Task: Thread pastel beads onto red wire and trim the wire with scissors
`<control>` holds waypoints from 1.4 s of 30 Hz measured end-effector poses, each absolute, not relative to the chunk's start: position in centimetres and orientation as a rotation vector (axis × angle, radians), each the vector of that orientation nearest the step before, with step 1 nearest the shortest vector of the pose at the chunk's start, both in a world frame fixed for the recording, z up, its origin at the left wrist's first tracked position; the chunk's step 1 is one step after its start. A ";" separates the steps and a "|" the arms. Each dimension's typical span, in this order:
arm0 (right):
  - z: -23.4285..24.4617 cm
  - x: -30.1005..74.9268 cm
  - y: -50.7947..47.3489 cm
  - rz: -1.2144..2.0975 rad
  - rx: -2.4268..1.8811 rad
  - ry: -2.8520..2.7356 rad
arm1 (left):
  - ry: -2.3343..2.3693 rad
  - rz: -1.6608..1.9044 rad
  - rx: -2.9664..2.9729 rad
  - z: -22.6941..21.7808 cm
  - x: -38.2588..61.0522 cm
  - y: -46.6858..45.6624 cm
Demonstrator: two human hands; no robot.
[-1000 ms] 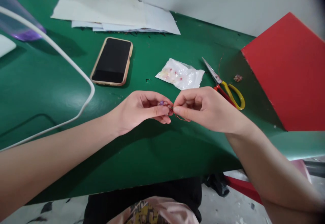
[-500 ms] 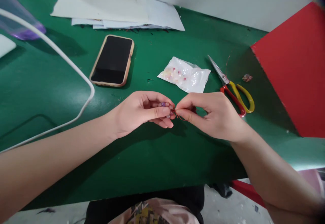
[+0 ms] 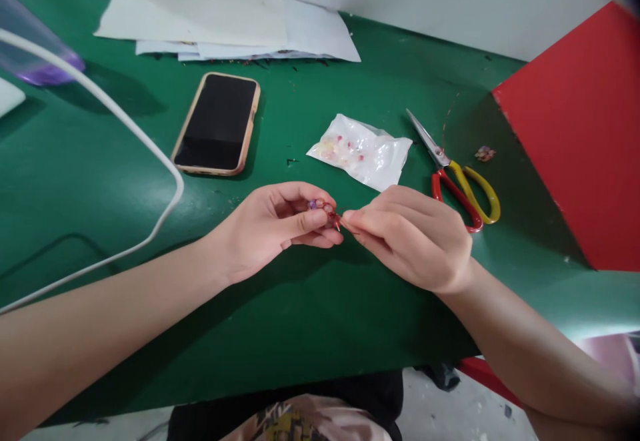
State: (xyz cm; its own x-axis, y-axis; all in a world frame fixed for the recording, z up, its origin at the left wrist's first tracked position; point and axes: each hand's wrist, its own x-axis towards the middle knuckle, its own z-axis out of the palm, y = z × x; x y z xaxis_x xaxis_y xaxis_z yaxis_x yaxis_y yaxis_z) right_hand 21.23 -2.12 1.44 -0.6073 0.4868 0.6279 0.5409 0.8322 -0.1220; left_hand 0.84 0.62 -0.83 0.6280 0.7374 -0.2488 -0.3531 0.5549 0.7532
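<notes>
Over the green table [image 3: 310,321] my two hands meet fingertip to fingertip. My left hand [image 3: 273,224] pinches a small beaded piece [image 3: 323,209] with purple and reddish beads on thin red wire. My right hand [image 3: 415,234] is closed in a pinch on the wire's end, knuckles turned up, right beside the beads. A clear plastic bag of small beads [image 3: 361,150] lies just beyond the hands.
Red-and-yellow scissors [image 3: 457,177] lie to the right, next to a red box [image 3: 575,134]. A phone [image 3: 217,123] lies face up at the left, white papers [image 3: 225,21] behind it. A white cable [image 3: 125,131] curves across the left side.
My right hand has rolled over so its knuckles face up, still pinching the wire. The left hand keeps its hold on the beads.
</notes>
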 end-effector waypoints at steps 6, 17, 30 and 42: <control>1.4 21.0 -2.3 -0.002 -0.831 -2.302 | 0.607 0.740 0.769 -1.1 0.9 0.5; 1.8 20.7 -2.4 0.150 -1.036 -2.216 | 0.657 0.753 0.805 -1.0 0.8 0.3; 2.2 21.3 -2.5 0.040 -0.833 -2.405 | 0.661 0.763 0.997 -0.9 0.6 0.7; 1.8 21.4 -2.7 -0.006 -0.904 -2.427 | 0.638 0.767 0.980 -0.9 0.6 0.6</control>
